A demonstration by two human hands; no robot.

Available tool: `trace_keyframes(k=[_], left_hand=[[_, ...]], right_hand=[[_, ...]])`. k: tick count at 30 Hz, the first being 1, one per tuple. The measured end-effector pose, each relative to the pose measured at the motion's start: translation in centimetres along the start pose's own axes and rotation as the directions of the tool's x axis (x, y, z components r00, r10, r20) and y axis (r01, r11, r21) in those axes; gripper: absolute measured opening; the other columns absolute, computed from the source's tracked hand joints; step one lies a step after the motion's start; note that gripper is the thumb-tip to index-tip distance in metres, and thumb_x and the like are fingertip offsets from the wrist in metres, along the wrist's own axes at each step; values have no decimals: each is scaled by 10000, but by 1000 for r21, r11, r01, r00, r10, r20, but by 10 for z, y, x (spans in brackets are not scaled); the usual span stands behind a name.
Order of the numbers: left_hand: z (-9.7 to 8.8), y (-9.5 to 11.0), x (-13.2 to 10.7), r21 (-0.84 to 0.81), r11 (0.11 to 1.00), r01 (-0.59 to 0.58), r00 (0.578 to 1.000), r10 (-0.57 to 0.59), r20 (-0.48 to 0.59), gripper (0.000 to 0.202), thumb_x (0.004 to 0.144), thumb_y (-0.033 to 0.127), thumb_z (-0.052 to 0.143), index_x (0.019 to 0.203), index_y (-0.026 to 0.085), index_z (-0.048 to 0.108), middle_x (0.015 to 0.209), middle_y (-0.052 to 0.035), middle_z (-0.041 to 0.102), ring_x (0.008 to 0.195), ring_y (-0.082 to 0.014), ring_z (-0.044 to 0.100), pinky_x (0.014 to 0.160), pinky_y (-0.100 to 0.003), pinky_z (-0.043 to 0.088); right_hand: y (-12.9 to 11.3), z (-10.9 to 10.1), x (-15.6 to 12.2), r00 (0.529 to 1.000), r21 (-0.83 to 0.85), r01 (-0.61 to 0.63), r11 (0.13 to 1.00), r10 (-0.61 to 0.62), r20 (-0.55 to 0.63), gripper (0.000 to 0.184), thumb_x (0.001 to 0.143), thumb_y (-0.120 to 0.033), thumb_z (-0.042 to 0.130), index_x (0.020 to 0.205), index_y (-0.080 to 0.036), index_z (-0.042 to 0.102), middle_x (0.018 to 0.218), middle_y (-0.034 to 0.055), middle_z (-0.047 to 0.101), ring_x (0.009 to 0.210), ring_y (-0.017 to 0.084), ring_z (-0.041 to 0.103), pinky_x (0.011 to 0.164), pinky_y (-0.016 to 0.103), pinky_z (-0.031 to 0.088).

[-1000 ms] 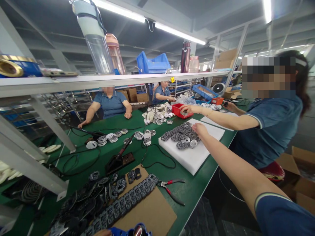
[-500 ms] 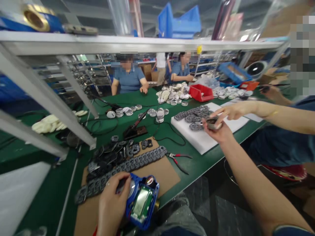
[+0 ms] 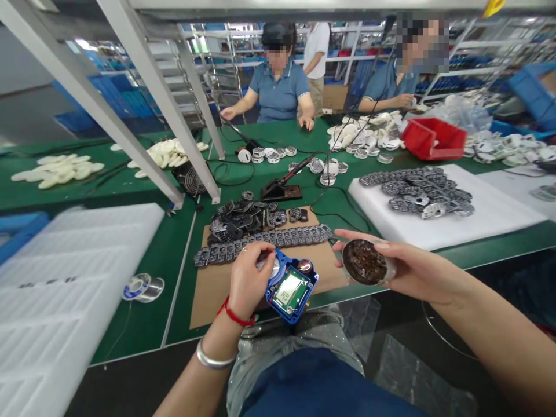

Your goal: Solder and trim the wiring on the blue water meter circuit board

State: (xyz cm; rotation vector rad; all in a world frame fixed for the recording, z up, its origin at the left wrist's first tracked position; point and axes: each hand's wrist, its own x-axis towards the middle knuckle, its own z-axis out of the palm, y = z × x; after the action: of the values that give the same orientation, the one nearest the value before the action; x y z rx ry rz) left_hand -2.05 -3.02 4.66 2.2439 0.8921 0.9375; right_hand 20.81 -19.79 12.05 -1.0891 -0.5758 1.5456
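Note:
My left hand grips the edge of a blue device housing, fingers closed on its upper left side. Inside the housing is a green circuit board with a lit-looking display showing digits. In my right hand is a round metal tin with a dark brown, crusty, rosin-like content, its opening tilted toward me. The tin is apart from the device, to its right. Behind my left hand, a row of grey-black plastic parts lies on a cardboard sheet.
A soldering iron rests in its stand beyond the black parts. White foam bears more dark parts at right. A solder wire spool and white foam tray are at left. A red bin and two seated co-workers are across.
My right hand has brought the tin from beside the foam back toward the blue device. The co-worker's hand that was at the tin is out of view. My view has turned downward and left.

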Motion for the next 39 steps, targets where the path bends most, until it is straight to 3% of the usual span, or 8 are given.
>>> trace_keyframes(k=[6, 10, 12, 14, 21, 33, 36, 39], left_hand=[[-1, -1, -1, -21, 999, -25, 1000, 25, -4, 94, 858, 179, 529, 916, 203, 598, 926, -35, 647, 894, -182, 591, 832, -341, 455], [-1, -2, -1, -44, 998, -42, 999, 42, -7, 97, 865, 181, 524, 928, 199, 596, 922, -34, 646, 890, -177, 590, 829, -340, 457], [-1, -2, -1, -55, 997, -48, 999, 48, -11, 97, 864, 174, 526, 926, 198, 597, 921, -31, 646, 891, -174, 589, 831, -336, 457], [-1, -3, -1, -65, 997, -51, 999, 51, -14, 98, 864, 166, 524, 920, 197, 598, 919, -29, 647, 894, -173, 587, 834, -333, 456], [0, -3, -2, -93, 994, -54, 998, 52, -18, 100, 867, 157, 522, 925, 194, 594, 917, -30, 646, 899, -178, 586, 833, -337, 455], [0, -5, -2, -114, 992, -59, 998, 56, -33, 111, 861, 149, 518, 921, 194, 600, 901, -33, 646, 885, -175, 587, 828, -344, 456], [0, -4, -2, -122, 991, -62, 998, 58, -35, 116, 856, 143, 518, 917, 195, 603, 903, -35, 650, 883, -176, 586, 823, -346, 459], [-1, -4, -2, -132, 990, -59, 998, 55, -32, 114, 849, 141, 525, 911, 194, 606, 907, -38, 654, 881, -176, 587, 824, -350, 459]], right_hand=[[7, 24, 5, 995, -528, -14, 849, -37, -88, 492, 851, -549, 564, 1205, -219, 479, 958, 84, 703, 892, 259, 682, 755, 375, 540], [11, 48, 10, 958, -936, 92, 340, -287, -10, 347, 842, -477, 601, 1086, -231, 581, 950, 60, 673, 867, 250, 644, 765, 405, 529], [14, 57, 13, 927, -984, 167, 62, -351, 135, 372, 817, -401, 656, 1143, -232, 599, 1120, 79, 609, 962, 254, 607, 847, 426, 512], [18, 63, 17, 903, -963, 243, -112, -337, 267, 453, 802, -343, 688, 1226, -227, 577, 1260, 97, 519, 1070, 257, 559, 923, 425, 486], [29, 68, 28, 862, -846, 364, -390, -201, 464, 595, 814, -374, 688, 1326, -140, 493, 1257, 109, 559, 1125, 267, 521, 983, 432, 455], [27, 69, 22, 850, -824, 384, -416, -189, 492, 479, 805, -362, 693, 1226, -163, 581, 1239, 101, 598, 1102, 291, 546, 963, 467, 468], [21, 69, 21, 858, -886, 388, -255, -251, 448, 464, 804, -358, 691, 1226, -196, 587, 1232, 92, 604, 1113, 277, 550, 967, 457, 465], [13, 66, 18, 894, -950, 296, 96, -378, 240, 406, 846, -415, 628, 1214, -247, 597, 1228, 68, 608, 1124, 266, 555, 974, 448, 455]])
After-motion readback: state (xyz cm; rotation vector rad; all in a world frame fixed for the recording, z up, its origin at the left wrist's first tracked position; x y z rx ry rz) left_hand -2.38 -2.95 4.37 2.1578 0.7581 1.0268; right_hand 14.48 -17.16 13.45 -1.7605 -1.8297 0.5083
